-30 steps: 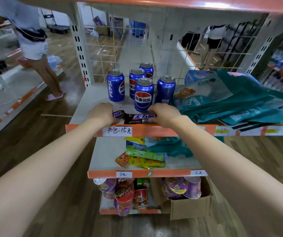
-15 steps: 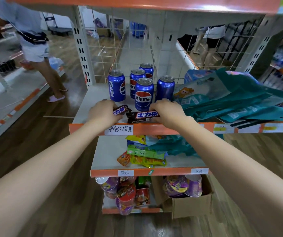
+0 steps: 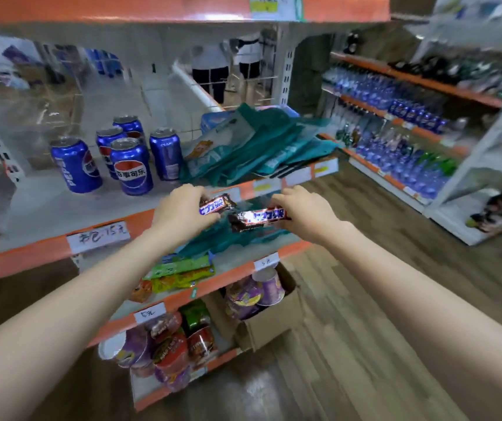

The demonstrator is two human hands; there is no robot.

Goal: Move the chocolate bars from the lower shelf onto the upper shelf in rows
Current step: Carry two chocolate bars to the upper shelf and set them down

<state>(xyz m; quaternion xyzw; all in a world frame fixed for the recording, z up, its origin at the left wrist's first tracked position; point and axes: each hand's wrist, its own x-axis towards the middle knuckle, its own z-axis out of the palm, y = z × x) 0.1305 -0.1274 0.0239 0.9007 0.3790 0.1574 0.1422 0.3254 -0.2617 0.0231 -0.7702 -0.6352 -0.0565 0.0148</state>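
My left hand (image 3: 182, 209) grips one brown chocolate bar (image 3: 216, 204) by its left end. My right hand (image 3: 302, 212) grips a second chocolate bar (image 3: 260, 217) by its right end. Both bars hang in the air just in front of the orange front edge of the upper shelf (image 3: 61, 205), their free ends nearly meeting. Beneath them lies the lower shelf (image 3: 234, 259) with teal bags and snack packets on it.
Several blue Pepsi cans (image 3: 131, 165) stand at the back left of the upper shelf. A heap of teal bags (image 3: 261, 141) fills its right side. Cup noodles (image 3: 167, 344) and a cardboard box (image 3: 271, 320) sit at the bottom. An aisle shelf of bottles (image 3: 410, 147) stands to the right.
Both hands have lifted the bars off the upper shelf's front edge and moved them right, out in front of the shelf. The view has swung to the right.
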